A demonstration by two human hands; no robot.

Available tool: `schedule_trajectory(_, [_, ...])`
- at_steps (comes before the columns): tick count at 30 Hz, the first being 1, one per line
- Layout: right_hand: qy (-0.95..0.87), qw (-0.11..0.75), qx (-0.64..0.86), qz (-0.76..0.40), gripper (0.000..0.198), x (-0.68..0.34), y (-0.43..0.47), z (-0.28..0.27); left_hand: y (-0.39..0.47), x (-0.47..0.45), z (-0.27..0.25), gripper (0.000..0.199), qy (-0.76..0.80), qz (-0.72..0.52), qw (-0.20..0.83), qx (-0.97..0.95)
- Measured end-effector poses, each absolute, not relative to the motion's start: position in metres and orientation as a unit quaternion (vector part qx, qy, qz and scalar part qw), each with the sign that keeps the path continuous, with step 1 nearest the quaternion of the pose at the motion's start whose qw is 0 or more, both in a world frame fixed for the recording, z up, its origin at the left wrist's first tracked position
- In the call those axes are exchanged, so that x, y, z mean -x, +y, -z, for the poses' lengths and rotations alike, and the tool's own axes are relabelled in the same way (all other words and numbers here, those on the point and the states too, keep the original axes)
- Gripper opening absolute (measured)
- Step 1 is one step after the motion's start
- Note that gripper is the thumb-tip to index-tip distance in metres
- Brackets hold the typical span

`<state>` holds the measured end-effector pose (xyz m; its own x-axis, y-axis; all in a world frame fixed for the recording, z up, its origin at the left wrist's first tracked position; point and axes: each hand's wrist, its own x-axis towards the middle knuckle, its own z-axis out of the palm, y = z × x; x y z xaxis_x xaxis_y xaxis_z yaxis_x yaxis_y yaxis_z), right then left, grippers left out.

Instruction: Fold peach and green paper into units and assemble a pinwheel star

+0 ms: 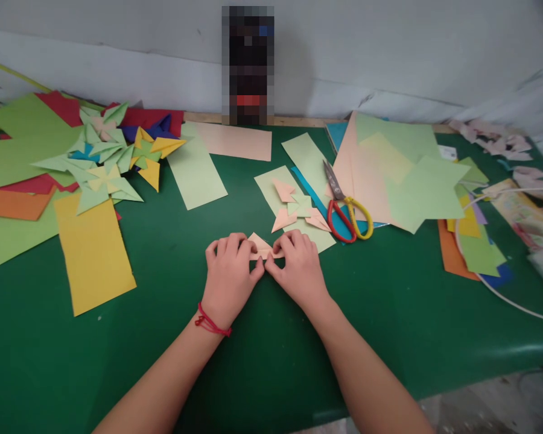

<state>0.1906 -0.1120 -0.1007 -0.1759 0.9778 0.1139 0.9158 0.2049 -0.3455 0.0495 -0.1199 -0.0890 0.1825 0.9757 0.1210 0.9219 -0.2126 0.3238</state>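
A small peach piece of folded paper point(261, 246) lies between my two hands, with a triangular point facing away from me. My left hand point(230, 268), a red cord bracelet at its wrist, pinches the paper's left end. At the right end, the fingers and thumb of my right hand point(298, 262) grip it too. The thumbs nearly meet at the near edge, and my fingertips hide both ends. Just beyond my right hand sits a folded paper star point(300, 206) with a pale green middle and peach points.
Scissors point(344, 208) with red and yellow handles lie right of the star, near large green and peach sheets point(416, 181). Several folded stars point(106, 181) rest on coloured paper at left, above a yellow sheet point(95, 253). A pixelated upright object point(248, 66) stands against the wall.
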Motion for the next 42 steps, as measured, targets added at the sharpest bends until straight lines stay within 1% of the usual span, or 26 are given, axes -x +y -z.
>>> schedule_trajectory(5, [-0.764,0.162,0.618,-0.089,0.006,-0.191,-0.112,0.101,-0.123,-0.046,0.086,0.008,0.647,-0.148,0.054,-0.746])
schedule_trajectory(11, [-0.763,0.161,0.62,-0.091,0.005,-0.191,-0.112,0.1,-0.126,-0.044,0.083,0.008,0.659,-0.15,0.038,-0.736])
schedule_trajectory(17, [-0.765,0.175,0.614,-0.088,0.004,-0.191,-0.112,0.101,-0.128,-0.039,0.082,0.01,0.677,-0.137,-0.002,-0.723])
schedule_trajectory(22, [-0.764,0.163,0.618,-0.089,0.004,-0.191,-0.112,0.102,-0.129,-0.035,0.08,0.012,0.685,-0.094,-0.004,-0.722])
schedule_trajectory(27, [-0.767,0.155,0.617,-0.084,0.005,-0.191,-0.112,0.101,-0.13,-0.035,0.081,0.016,0.679,-0.091,0.004,-0.728])
schedule_trajectory(30, [-0.768,0.165,0.613,-0.079,0.011,-0.19,-0.113,0.101,-0.129,-0.037,0.082,0.018,0.674,-0.102,0.002,-0.732])
schedule_trajectory(34, [-0.767,0.165,0.613,-0.089,0.027,-0.19,-0.114,0.1,-0.128,-0.04,0.085,0.029,0.677,-0.106,-0.001,-0.728])
schedule_trajectory(36, [-0.766,0.164,0.614,-0.096,0.03,-0.192,-0.113,0.1,-0.127,-0.041,0.086,0.031,0.68,-0.104,-0.005,-0.726])
schedule_trajectory(39, [-0.767,0.173,0.604,-0.129,0.024,-0.197,-0.111,0.101,-0.127,-0.042,0.086,0.03,0.68,-0.102,-0.008,-0.726])
schedule_trajectory(42, [-0.765,0.189,0.587,-0.184,0.014,-0.204,-0.108,0.101,-0.128,-0.042,0.085,0.026,0.677,-0.096,-0.01,-0.729])
